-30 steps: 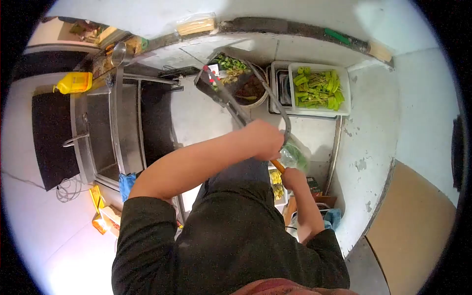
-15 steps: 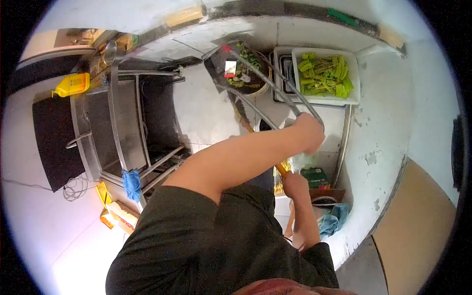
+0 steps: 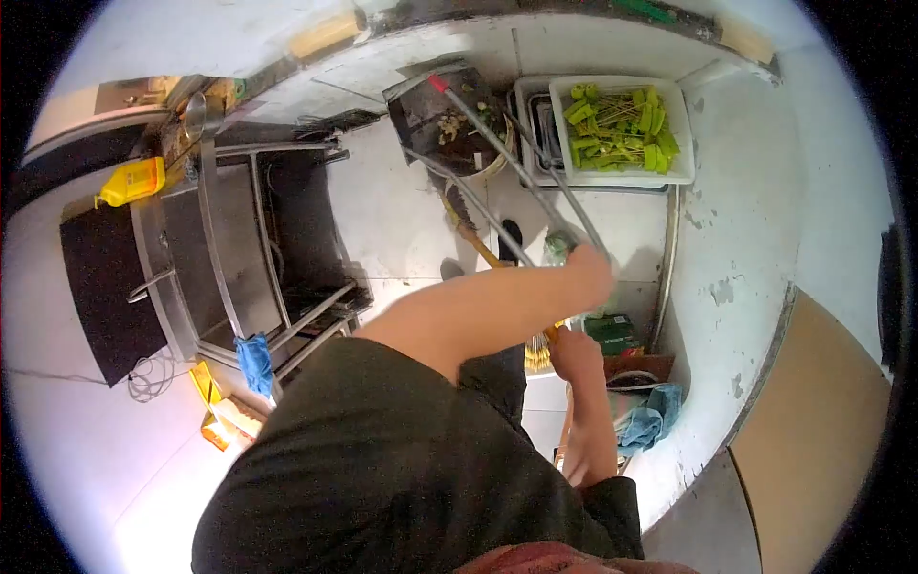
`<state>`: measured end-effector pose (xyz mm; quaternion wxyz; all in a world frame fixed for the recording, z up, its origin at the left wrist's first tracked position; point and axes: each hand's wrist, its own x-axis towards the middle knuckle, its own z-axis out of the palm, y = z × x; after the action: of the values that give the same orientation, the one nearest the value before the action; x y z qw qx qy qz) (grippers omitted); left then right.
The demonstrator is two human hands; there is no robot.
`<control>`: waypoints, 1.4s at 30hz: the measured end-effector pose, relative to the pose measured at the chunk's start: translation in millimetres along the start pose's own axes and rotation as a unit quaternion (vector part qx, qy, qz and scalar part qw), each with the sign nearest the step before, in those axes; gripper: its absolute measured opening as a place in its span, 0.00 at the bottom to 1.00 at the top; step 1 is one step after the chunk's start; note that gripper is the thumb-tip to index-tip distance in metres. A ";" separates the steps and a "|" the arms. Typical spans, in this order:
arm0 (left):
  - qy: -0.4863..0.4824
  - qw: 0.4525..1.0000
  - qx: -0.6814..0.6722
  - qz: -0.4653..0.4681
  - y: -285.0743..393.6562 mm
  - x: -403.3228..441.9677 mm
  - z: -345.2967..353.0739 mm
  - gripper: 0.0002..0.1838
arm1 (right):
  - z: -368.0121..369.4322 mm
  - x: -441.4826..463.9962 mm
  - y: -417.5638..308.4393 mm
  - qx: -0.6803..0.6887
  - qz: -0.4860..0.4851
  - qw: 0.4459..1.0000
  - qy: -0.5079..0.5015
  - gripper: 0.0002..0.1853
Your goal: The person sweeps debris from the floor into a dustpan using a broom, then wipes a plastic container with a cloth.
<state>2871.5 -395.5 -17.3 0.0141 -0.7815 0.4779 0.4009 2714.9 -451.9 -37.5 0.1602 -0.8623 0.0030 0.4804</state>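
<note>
My left hand is closed around the metal handle of a long-handled dustpan, reaching across in front of me. Its dark pan is tipped at the rim of a round bin, where pale scraps show against the dark inside. Lower down, my right hand grips the yellow-brown handle of a broom. The broom slants up to the left beneath my left forearm, its dark bristles near the bin. The forearm covers part of both handles.
A white tub of skewered green vegetables stands right of the bin. Metal sink frames line the left, with a yellow bottle and a blue cloth. Beside my right hand are a green box and another blue cloth.
The red-and-white item and green leaves seen at the dustpan and bin no longer show there; pale scraps do. My left hand has shifted slightly left and down. Both hands keep their grips.
</note>
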 end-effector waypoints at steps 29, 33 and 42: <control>-0.135 0.990 0.040 -0.007 -23.3 -121.6 29.0 0.14 | 21.2 -50.5 6.0 0.046 0.007 0.999 -0.013 0.15; -0.105 0.992 0.060 0.018 -34.8 -157.1 34.5 0.13 | 28.1 -87.3 0.7 0.080 0.022 0.996 -0.015 0.16; -0.032 0.995 0.091 0.023 -57.8 -243.1 60.5 0.16 | 51.0 -168.7 -41.0 0.205 0.094 0.972 0.067 0.20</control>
<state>2824.3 -160.8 76.4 0.0907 -0.7524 0.5297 0.3809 2588.3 -423.9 88.8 0.2869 -0.8372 0.1932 0.4237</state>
